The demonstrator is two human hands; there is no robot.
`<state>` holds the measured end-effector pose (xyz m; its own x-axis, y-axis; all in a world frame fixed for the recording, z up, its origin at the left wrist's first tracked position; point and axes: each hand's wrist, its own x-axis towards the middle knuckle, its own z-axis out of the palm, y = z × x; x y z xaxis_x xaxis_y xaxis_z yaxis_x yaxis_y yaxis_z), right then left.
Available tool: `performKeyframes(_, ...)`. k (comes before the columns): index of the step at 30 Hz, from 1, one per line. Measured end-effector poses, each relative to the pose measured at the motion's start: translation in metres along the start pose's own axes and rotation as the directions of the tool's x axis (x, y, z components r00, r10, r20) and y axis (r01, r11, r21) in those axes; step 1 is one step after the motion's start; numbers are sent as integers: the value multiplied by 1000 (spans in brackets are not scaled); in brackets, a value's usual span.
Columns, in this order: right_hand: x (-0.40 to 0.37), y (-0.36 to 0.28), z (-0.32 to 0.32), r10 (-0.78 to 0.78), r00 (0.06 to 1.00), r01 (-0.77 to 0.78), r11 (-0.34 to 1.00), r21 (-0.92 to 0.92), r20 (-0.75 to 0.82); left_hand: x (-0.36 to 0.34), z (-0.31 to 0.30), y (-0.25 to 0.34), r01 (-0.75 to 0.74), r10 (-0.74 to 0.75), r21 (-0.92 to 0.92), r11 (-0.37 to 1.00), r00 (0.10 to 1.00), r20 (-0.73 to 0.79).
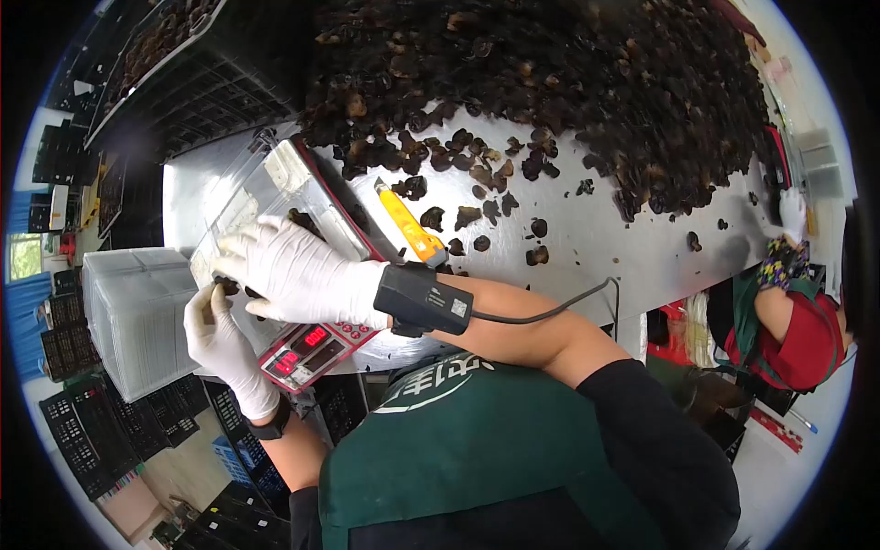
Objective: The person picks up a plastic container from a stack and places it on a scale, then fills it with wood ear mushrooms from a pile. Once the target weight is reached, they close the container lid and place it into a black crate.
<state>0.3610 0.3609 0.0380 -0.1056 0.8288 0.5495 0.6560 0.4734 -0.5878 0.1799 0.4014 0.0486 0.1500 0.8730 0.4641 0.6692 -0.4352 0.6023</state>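
— Heaping across the table, is that fungus?
— Yes. A clear box is sitting on the scale. The right hand is lying flat on it, fingers spread; the left hand is pinching its near edge. A knife is lying beside.

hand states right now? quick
Left hand: fingers curled at the clear plastic container edge; grip cannot be told.
Right hand: open, flat on the container.
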Motion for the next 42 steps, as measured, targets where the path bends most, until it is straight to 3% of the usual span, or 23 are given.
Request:
performKeyframes(2,-1,-3,-1,131,908,-67,983,-169,399,0,-4,6,24,-24,-15,1000,1000,-15)
performKeyframes(4,-12,-3,3,-1,992,20,988,-151,129,-2,-7,9,-9,9,10,1000,999,-42)
performKeyframes(6,-19,-3,-4,-95,981,78,992,-104,-170,-7,-9,11,-33,34,18,999,997,-69)
performKeyframes(8,-38,10,-38,-14,989,4,998,-70,-146,-16,-13,17,-47,48,16,999,994,-94)
performKeyframes(10,-79,40,-62,171,964,-187,981,-59,-205,-30,-13,30,-109,107,-26,994,991,-82)
performKeyframes(12,-127,62,-91,335,936,-352,891,-288,-106,-46,-6,54,-306,309,-94,947,951,22)
performKeyframes(15,-218,79,-96,394,919,-350,806,-477,-7,-75,23,95,-432,498,-268,861,821,279)
performKeyframes(17,-251,83,-102,441,894,-341,781,-523,76,-91,63,114,-461,594,-394,795,725,348)
performKeyframes(18,-252,79,-108,463,886,-384,772,-506,35,-101,87,117,-449,621,-457,768,697,359)
performKeyframes(20,-250,64,-124,512,857,-475,746,-467,-54,-116,125,127,-398,633,-504,766,601,487)
performKeyframes(22,-252,64,-140,487,855,-513,746,-425,-177,-128,152,127,-436,591,-402,806,544,596)
performKeyframes(25,-254,72,-163,480,772,-627,685,-372,-416,-135,153,116,-570,538,-180,802,558,632)
performKeyframes(27,-264,110,-171,514,694,-706,624,-335,-504,-135,155,103,-639,497,-51,767,543,676)
performKeyframes(28,-267,130,-168,543,640,-749,599,-284,-543,-135,155,101,-650,467,-6,760,540,700)
performKeyframes(30,-265,162,-149,579,622,-774,555,-305,-527,-130,156,102,-667,401,88,740,542,738)
performKeyframes(31,-264,166,-142,548,689,-722,576,-383,-474,-125,154,107,-604,269,100,791,490,829)
performKeyframes(34,-238,168,-131,554,772,-628,740,-239,-311,-130,150,115,-492,448,-101,864,664,598)
performKeyframes(36,-219,175,-126,473,813,-554,807,-203,-339,-144,155,114,-275,359,-233,933,649,671)
performKeyframes(38,-195,187,-124,452,837,-512,845,-153,-308,-156,161,121,-296,296,-119,948,680,671)
performKeyframes(39,-183,198,-122,409,889,-441,885,-147,-206,-164,168,118,-250,250,-96,963,713,655)
performKeyframes(42,-157,201,-115,429,903,-406,878,-254,37,-172,184,116,-135,149,-67,989,804,575)
